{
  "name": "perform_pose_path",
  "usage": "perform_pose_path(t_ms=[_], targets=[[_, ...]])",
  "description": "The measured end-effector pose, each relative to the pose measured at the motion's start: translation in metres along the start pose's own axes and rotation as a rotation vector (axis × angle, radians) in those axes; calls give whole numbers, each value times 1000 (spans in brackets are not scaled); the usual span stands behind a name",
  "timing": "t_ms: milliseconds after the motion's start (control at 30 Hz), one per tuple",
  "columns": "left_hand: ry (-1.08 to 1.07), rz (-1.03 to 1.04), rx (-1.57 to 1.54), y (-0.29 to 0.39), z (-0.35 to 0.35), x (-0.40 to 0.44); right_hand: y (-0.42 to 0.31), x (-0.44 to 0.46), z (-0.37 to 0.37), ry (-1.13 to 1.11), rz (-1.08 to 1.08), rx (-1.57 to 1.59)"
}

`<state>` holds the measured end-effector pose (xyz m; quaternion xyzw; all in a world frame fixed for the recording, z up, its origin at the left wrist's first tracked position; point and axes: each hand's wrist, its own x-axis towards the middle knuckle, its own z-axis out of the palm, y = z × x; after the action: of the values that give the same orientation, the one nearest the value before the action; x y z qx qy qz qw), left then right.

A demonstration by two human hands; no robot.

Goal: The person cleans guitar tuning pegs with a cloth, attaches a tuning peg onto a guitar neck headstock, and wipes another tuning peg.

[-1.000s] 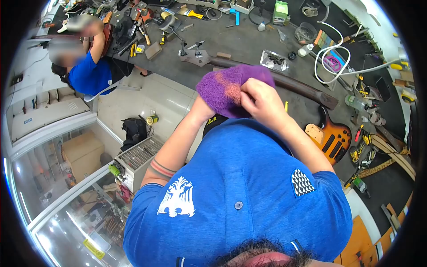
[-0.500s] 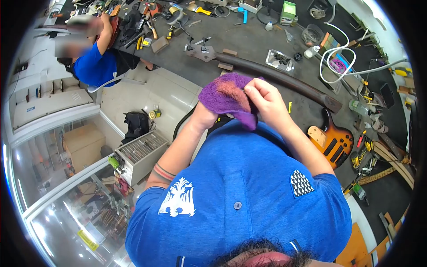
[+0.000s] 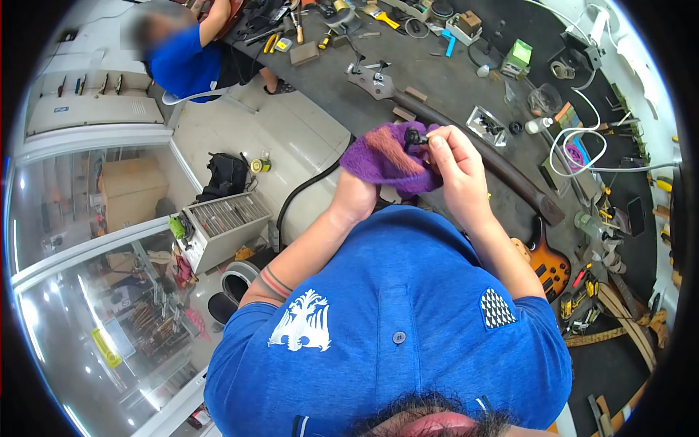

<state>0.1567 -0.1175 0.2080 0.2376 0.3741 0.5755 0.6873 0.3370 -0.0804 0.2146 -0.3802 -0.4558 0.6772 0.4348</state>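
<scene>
My left hand (image 3: 357,195) is wrapped in a purple cloth (image 3: 371,162) with a reddish-brown patch, and its fingers are hidden under the fabric. Against the cloth, my right hand (image 3: 461,166) pinches a small black tuning peg (image 3: 416,138) between thumb and fingers. Just beyond my hands, a dark bass neck (image 3: 488,156) lies across the bench, its headstock (image 3: 373,81) at the far left with metal hardware on it. To the right of my right arm is a sunburst bass body (image 3: 547,262), partly covered by the arm.
A clear tray of small dark parts (image 3: 486,127) sits beyond the neck. Wooden blocks (image 3: 405,113) lie beside the neck. A white cable (image 3: 582,153) loops at the right. Another person in a blue shirt (image 3: 186,62) works at the far left. A drawer unit (image 3: 227,226) stands on the floor.
The black tuning peg now shows in my right hand above the cloth, where earlier the fingers were on the fabric. The view has shifted, so the bench appears further right.
</scene>
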Motion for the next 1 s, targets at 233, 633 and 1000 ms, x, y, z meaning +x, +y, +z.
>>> perform_pose_path(t_ms=[233, 633, 1000], targets=[[-49, 255, 342, -2, 6, -11, 4, 2, 9, -60, -300, -481], [78, 401, 488, 55, -23, -79, -11, -28, 89, -28, -266, -353], [381, 619, 788, 103, -138, -278, 33, -92, 267, -680, -344, -388]])
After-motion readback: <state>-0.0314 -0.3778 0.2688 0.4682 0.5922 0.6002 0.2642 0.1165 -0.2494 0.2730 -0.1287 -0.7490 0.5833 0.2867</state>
